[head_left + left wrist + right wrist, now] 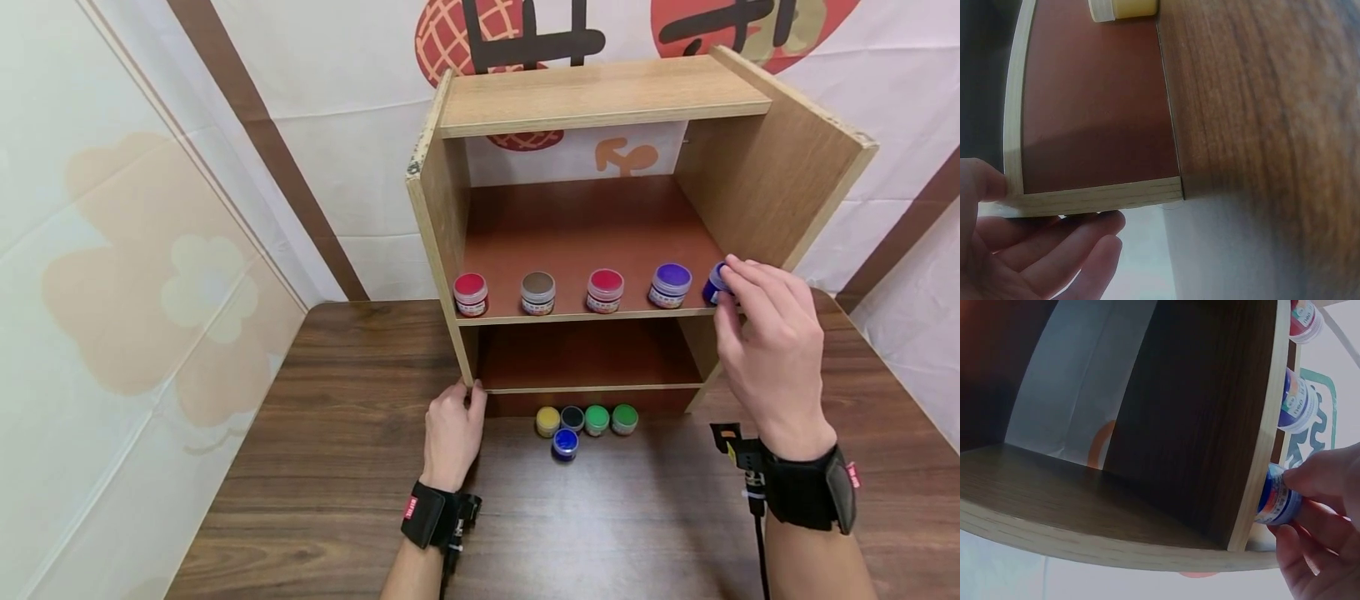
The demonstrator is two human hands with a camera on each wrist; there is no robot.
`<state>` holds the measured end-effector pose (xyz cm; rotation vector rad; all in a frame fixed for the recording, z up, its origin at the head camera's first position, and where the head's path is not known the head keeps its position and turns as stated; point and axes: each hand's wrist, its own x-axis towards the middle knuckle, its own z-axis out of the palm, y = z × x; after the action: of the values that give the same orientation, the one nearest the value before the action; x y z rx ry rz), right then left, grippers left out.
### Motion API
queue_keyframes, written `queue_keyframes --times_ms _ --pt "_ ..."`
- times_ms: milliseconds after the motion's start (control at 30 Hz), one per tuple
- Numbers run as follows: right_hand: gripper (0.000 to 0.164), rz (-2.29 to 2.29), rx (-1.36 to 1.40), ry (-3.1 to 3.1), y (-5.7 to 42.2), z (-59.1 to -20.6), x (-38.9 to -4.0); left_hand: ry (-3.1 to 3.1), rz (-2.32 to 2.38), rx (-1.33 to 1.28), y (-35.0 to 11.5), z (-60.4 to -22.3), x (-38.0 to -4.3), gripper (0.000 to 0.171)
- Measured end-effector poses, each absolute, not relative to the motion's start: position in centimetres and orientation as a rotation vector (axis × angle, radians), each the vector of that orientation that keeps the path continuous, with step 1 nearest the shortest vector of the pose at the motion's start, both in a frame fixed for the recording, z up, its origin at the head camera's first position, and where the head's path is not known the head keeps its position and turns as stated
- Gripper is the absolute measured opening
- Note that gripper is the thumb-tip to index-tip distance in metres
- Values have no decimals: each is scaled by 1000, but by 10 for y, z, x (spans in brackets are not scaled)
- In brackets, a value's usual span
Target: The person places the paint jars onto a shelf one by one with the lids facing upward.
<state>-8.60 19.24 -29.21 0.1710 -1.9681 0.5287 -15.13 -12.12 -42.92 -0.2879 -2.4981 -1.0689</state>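
Note:
My right hand pinches a small blue paint jar between thumb and fingers. This jar is at the right end of the wooden shelf unit's middle board, beside the side panel. Along the same board edge stand a purple-lidded jar, a red jar, a brown-lidded jar and another red jar. Down at the unit's lower left corner, my left hand grips the side panel, its thumb on one side and fingers on the other.
On the table before the unit sit a yellow jar, a dark jar, two green jars and a blue jar. Patterned cloth hangs behind. A cable trails from the right wrist strap.

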Motion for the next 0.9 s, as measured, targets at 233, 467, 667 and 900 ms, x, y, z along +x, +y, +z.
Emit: queue_keyframes --times_ms 233,467,667,900 --pt "23 525 120 -1948 190 -294 -90 -2511 -1074 -294 -121 -430 -151 33" --pt "24 532 101 -1941 188 -295 -91 -2518 -1069 -293 -122 -429 -151 34" --pt "26 550 85 -1927 185 -295 -88 -2530 -1075 -298 -123 -429 -150 32" --pt "22 649 369 -1701 156 -306 -79 -2547 -1090 -276 -123 -428 -149 32"
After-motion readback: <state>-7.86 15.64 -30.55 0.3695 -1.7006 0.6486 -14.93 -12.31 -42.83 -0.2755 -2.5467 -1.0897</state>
